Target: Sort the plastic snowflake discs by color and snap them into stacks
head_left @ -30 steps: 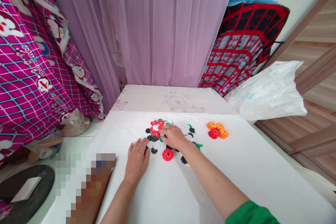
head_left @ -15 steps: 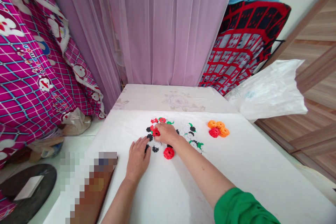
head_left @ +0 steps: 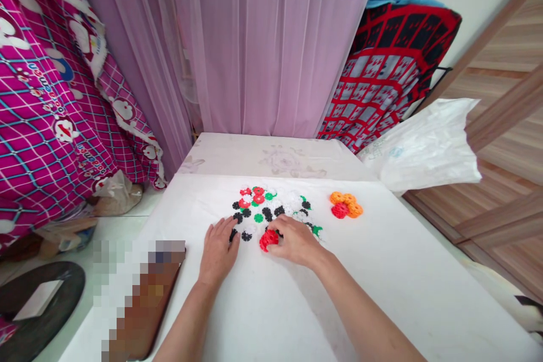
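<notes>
My right hand (head_left: 294, 239) has its fingers closed around a round red cluster of interlocking snowflake discs (head_left: 268, 241) at the near edge of the loose pieces. The cluster looks tilted in the grip, and its right side is hidden by my fingers. My left hand (head_left: 219, 250) lies on the table with its fingers spread, holding nothing. Its fingertips are beside black discs (head_left: 246, 236), one of them partly hidden. Between and beyond the hands lie red discs (head_left: 245, 202), a green disc (head_left: 258, 218), and several white and black ones.
An orange and red group of joined discs (head_left: 348, 204) sits to the right on the white table (head_left: 382, 288). A brown, partly pixelated object (head_left: 156, 300) lies along the left edge. A white plastic bag (head_left: 428, 147) hangs at the right side.
My right hand has moved from the red discs at the back toward me and now grips the red cluster. My left hand stays in about the same place. The camera view has shifted slightly.
</notes>
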`<state>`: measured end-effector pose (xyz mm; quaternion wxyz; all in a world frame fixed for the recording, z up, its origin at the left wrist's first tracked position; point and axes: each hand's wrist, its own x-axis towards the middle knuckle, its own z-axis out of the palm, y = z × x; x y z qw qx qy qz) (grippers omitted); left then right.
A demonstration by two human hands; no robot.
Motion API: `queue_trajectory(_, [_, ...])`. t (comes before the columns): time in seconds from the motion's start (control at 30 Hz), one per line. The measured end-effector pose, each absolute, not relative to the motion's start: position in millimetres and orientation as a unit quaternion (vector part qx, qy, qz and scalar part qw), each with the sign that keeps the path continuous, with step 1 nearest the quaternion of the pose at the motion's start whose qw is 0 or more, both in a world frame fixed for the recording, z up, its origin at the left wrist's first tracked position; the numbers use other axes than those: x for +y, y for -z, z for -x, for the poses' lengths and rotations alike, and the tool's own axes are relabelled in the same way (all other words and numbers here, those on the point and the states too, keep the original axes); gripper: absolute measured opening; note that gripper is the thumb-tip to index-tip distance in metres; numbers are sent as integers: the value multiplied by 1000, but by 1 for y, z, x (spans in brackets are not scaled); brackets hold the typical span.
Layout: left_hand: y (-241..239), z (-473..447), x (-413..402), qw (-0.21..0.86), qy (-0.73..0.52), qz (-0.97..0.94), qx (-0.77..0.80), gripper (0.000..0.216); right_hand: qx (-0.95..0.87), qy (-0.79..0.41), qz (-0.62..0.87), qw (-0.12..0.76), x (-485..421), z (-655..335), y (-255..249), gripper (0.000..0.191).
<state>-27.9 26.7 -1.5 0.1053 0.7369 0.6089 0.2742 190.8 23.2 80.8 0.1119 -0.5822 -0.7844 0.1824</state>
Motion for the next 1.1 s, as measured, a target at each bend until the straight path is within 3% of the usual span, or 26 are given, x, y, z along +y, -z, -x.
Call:
queue_trajectory(0.5, [0,28,26,108,-267,-736,613,40,-803,-135,577,57,23,-184,-74,30])
queue_trajectory(0.7, [2,28,26,106,-267,-737,612,40,-811,-113,574,20,22,-182,-76,22])
queue_trajectory(1.1, [3,28,26,105,-277,-738,607,40,-814,-117,569,33,42,-179,-86,26])
